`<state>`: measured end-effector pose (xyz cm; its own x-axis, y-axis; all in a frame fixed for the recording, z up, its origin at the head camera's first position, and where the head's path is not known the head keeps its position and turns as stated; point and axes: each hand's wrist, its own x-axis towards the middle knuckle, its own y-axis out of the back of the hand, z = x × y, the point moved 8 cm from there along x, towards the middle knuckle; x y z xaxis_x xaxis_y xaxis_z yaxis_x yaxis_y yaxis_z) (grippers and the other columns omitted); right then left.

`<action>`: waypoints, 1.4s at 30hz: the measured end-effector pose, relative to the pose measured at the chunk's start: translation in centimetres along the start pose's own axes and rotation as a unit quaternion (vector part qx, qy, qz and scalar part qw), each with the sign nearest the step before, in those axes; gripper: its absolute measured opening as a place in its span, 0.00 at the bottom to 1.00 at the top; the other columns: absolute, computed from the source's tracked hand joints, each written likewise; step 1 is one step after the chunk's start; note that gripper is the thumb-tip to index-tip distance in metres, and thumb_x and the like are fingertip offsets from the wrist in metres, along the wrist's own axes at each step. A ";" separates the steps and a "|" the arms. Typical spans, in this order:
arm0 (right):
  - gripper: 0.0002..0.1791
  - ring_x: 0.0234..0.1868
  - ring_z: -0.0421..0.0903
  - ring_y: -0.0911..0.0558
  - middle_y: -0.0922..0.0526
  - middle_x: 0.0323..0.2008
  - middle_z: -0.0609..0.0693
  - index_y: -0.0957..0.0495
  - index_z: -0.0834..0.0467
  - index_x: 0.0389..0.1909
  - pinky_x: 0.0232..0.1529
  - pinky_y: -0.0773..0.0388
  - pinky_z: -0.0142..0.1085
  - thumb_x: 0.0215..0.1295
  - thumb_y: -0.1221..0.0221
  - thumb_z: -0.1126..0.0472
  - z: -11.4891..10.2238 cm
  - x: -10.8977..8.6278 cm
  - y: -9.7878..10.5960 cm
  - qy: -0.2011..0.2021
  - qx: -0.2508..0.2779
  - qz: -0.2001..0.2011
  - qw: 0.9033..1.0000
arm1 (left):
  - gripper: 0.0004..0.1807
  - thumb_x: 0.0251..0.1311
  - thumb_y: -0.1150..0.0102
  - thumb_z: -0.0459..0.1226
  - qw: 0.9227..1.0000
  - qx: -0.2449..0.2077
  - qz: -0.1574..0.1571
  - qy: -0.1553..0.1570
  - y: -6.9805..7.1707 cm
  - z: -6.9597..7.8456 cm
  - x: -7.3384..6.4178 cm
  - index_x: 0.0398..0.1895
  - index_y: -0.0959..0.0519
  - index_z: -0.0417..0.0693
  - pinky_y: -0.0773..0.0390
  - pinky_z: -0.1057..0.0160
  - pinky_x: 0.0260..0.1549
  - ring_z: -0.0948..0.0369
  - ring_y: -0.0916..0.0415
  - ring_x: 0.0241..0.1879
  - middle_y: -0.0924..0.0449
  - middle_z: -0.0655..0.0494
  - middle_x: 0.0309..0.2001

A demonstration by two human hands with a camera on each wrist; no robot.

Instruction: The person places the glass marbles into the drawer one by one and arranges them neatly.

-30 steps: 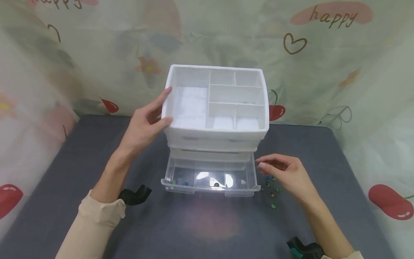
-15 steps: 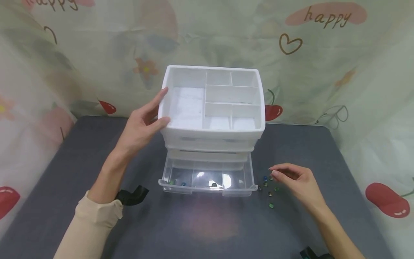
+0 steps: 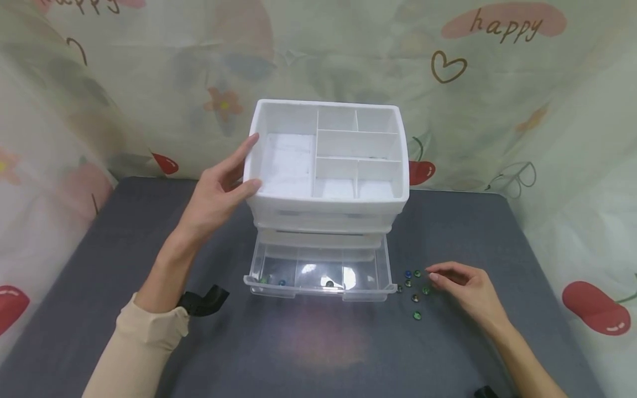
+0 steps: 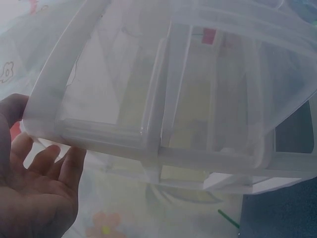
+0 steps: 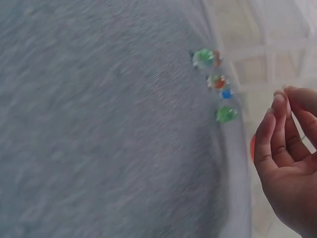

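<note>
A white desktop organizer stands at the middle of the table, its clear lower drawer pulled out. My left hand grips the organizer's left rim, thumb and index finger on the edge; in the left wrist view its fingers curl under the frame. Inside the drawer lie a green marble, a blue marble and a dark marble. Several loose marbles lie right of the drawer, among them a green marble. Close beside it hovers my right hand, fingers loosely bent, nothing visible between them.
A dark grey table carries everything. Patterned cloth hangs behind and along both sides. The organizer's top tray is split into several compartments. A black wrist strap piece juts out at my left wrist.
My right hand has moved from the drawer's right side outward and toward me, to the loose marbles. The left hand keeps its hold on the organizer. The view has shifted slightly.
</note>
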<state>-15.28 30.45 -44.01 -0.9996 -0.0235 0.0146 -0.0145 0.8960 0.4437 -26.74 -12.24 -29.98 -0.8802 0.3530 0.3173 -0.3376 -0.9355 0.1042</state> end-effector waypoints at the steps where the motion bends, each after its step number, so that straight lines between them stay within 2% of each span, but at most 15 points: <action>1: 0.14 0.36 0.44 0.14 0.13 0.42 0.59 0.16 0.67 0.46 0.38 0.20 0.32 0.66 0.35 0.61 0.4 -0.1 0.1 -0.003 -0.005 0.000 1.000 | 0.37 0.67 0.44 0.26 1.000 0.000 -0.001 -0.001 0.0 0.0 0.0 0.77 0.40 0.57 0.28 0.69 0.54 0.53 0.43 0.73 0.44 0.52 0.76; 6: 0.14 0.35 0.48 0.13 0.13 0.42 0.60 0.16 0.65 0.47 0.36 0.19 0.35 0.65 0.35 0.60 1.9 -0.4 0.1 -0.018 -0.009 -0.006 1.000 | 0.37 0.67 0.44 0.26 1.000 -0.003 -0.002 -0.004 0.0 -0.1 0.0 0.77 0.40 0.57 0.28 0.69 0.54 0.53 0.43 0.73 0.44 0.52 0.76; 13: 0.13 0.39 0.39 0.14 0.13 0.43 0.58 0.16 0.64 0.47 0.38 0.20 0.30 0.64 0.34 0.63 2.9 -0.5 -0.2 -0.026 -0.029 -0.021 0.999 | 0.37 0.68 0.45 0.26 1.000 -0.003 -0.002 -0.006 -0.1 -0.2 0.0 0.77 0.41 0.58 0.29 0.69 0.54 0.53 0.43 0.73 0.45 0.53 0.77; 20: 0.16 0.40 0.41 0.14 0.14 0.45 0.61 0.18 0.66 0.51 0.39 0.20 0.30 0.62 0.34 0.67 3.6 -0.8 -0.6 -0.049 -0.011 -0.063 0.997 | 0.37 0.68 0.44 0.27 1.000 0.008 -0.002 -0.007 -0.2 -0.3 0.0 0.77 0.41 0.60 0.29 0.69 0.55 0.54 0.44 0.73 0.46 0.55 0.77; 23: 0.18 0.39 0.41 0.14 0.15 0.44 0.61 0.19 0.67 0.51 0.38 0.19 0.31 0.60 0.33 0.69 3.6 -0.8 -0.7 -0.046 -0.021 -0.071 0.996 | 0.38 0.68 0.43 0.28 1.000 0.009 -0.002 -0.006 -0.1 -0.4 0.1 0.77 0.41 0.61 0.29 0.69 0.55 0.54 0.44 0.73 0.46 0.55 0.77; 27: 0.16 0.34 0.39 0.15 0.14 0.38 0.54 0.16 0.61 0.48 0.35 0.20 0.31 0.57 0.29 0.64 3.5 -0.5 -0.7 -0.032 -0.085 -0.061 0.994 | 0.38 0.68 0.43 0.28 1.000 0.005 0.000 -0.005 -0.1 -0.5 0.1 0.77 0.41 0.62 0.29 0.69 0.55 0.54 0.44 0.73 0.46 0.55 0.77; 32: 0.12 0.29 0.36 0.18 0.16 0.32 0.44 0.12 0.52 0.41 0.31 0.22 0.30 0.54 0.27 0.61 3.3 -0.3 -0.9 -0.007 -0.161 -0.034 0.986 | 0.38 0.68 0.43 0.28 1.000 0.004 0.002 -0.006 0.0 -0.6 0.0 0.77 0.41 0.62 0.29 0.69 0.55 0.54 0.44 0.73 0.46 0.55 0.77; 36: 0.10 0.28 0.35 0.18 0.16 0.30 0.41 0.11 0.50 0.38 0.31 0.23 0.29 0.54 0.27 0.61 3.1 -0.3 -0.9 0.007 -0.177 -0.020 0.984 | 0.38 0.68 0.43 0.28 1.000 0.004 0.000 -0.007 -0.1 -0.6 0.0 0.77 0.41 0.62 0.29 0.69 0.54 0.54 0.44 0.73 0.46 0.56 0.77; 42: 0.08 0.28 0.35 0.18 0.16 0.31 0.41 0.11 0.48 0.38 0.30 0.24 0.28 0.56 0.27 0.57 3.0 -0.4 -0.8 0.007 -0.176 -0.010 0.984 | 0.38 0.68 0.43 0.30 1.000 0.011 0.001 -0.008 -0.1 -0.6 -0.1 0.77 0.42 0.63 0.28 0.69 0.53 0.53 0.42 0.72 0.46 0.55 0.77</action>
<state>-14.96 31.03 -47.08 -0.9988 -0.0481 0.0133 -0.0233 0.6856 0.7276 -26.86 -12.20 -30.56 -0.8753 0.3519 0.3318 -0.3288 -0.9360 0.1254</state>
